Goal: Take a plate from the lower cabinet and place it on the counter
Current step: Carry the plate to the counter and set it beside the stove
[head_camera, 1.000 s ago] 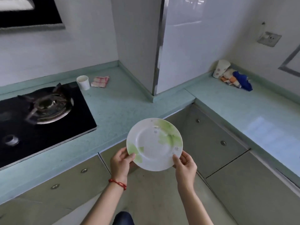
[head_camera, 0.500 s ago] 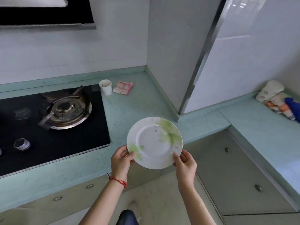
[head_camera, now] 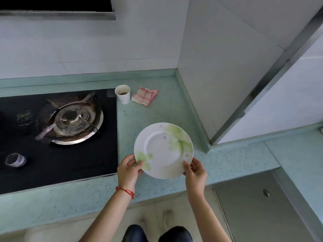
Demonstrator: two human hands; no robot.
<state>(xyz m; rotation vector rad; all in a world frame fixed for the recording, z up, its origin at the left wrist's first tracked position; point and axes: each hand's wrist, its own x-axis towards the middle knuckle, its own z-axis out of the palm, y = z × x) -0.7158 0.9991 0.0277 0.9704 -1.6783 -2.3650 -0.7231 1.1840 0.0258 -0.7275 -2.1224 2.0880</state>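
Plate (head_camera: 163,151) held in both hands above the surface (head_camera: 174,116), face up and tilted slightly toward the viewer, not resting on anything. White, with green leaf print on the right rim and lower left rim. Left hand (head_camera: 128,169) clenched on the lower left rim, thumb on top over the green print; red cord (head_camera: 125,190) at that wrist. Right hand (head_camera: 195,172) clenched on the lower right rim, thumb on top, fingers beneath.

Compared with half a second ago: plate now lies over the surface proper, past its front edge, between the hob (head_camera: 57,137) and the wall panel (head_camera: 218,75) rising at the right; earlier it overlapped the front edge and the cabinet fronts below. Grip unchanged on both sides, same points of the rim. View closer and looking down more steeply; cloths at the far right of the surface gone from view.

Paper cup (head_camera: 122,93) standing at the back edge of the surface, just beside the hob's rear right corner, dark residue inside. Folded red-checked cloth (head_camera: 145,96) lying just to the right of the cup, apart from it. Burner (head_camera: 74,122) stained, a knob (head_camera: 15,159) near the hob's front left. Lower cabinet door (head_camera: 262,206) below the surface at right, shut.
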